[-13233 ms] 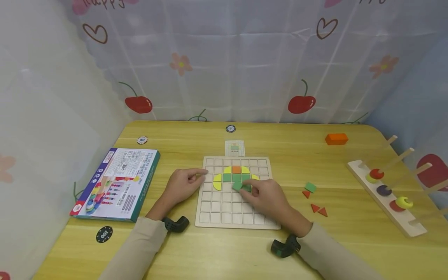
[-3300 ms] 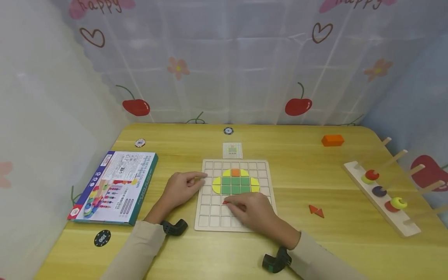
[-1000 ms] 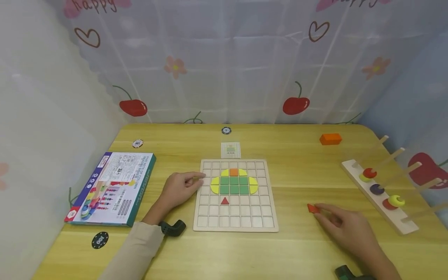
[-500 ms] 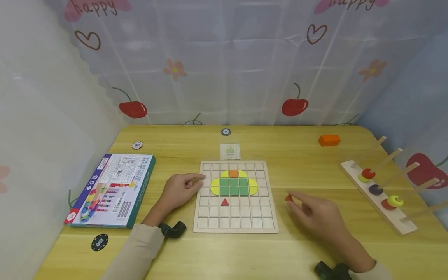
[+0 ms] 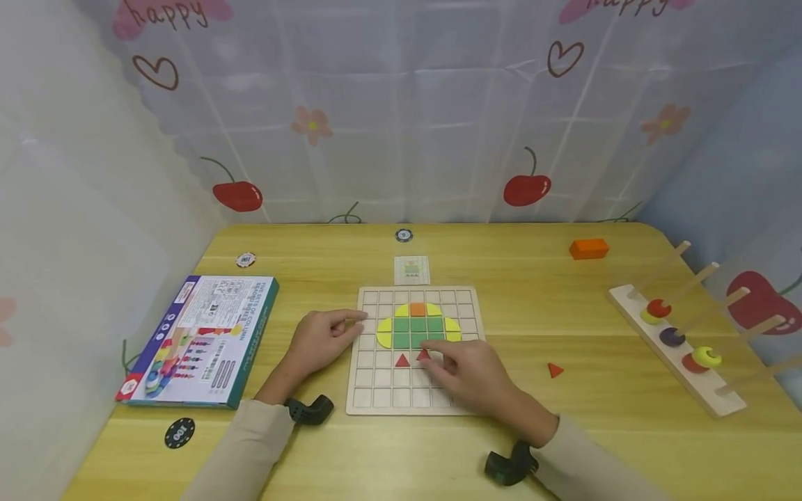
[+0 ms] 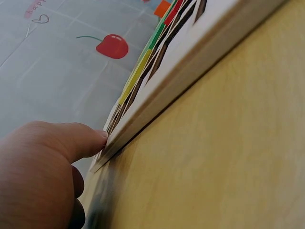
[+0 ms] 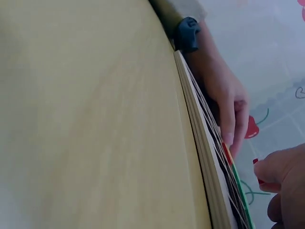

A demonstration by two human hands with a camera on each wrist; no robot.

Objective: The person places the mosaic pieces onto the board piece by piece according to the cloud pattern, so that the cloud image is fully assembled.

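Note:
My right hand (image 5: 475, 376) pinches a red triangle tile (image 5: 423, 355) between thumb and index finger, just over the grid board (image 5: 372, 398). In the right wrist view that tile (image 7: 258, 171) shows at the fingertips, slightly above the board. Another red triangle (image 5: 402, 361) lies on the board to its left, below a block of green squares (image 5: 401, 325) flanked by yellow quarter-round tiles (image 5: 384, 340). An orange square (image 5: 417, 309) tops the pattern. My left hand (image 5: 322, 341) touches the board's left edge with thumb and index finger; the left wrist view shows the thumb (image 6: 90, 140) against that edge.
One loose red triangle (image 5: 555, 370) lies right of the board. A pattern card (image 5: 411, 270) sits behind it. On the left is a flat box (image 5: 207, 341); on the right, a peg stand with beads (image 5: 654, 348). An orange block (image 5: 589, 249) and several poker chips (image 5: 179, 433) are also around.
Green tiles have filled the lower row and a red triangle was set below them. My right hand has since brought a second red triangle left from the table to the board. Left hand stays.

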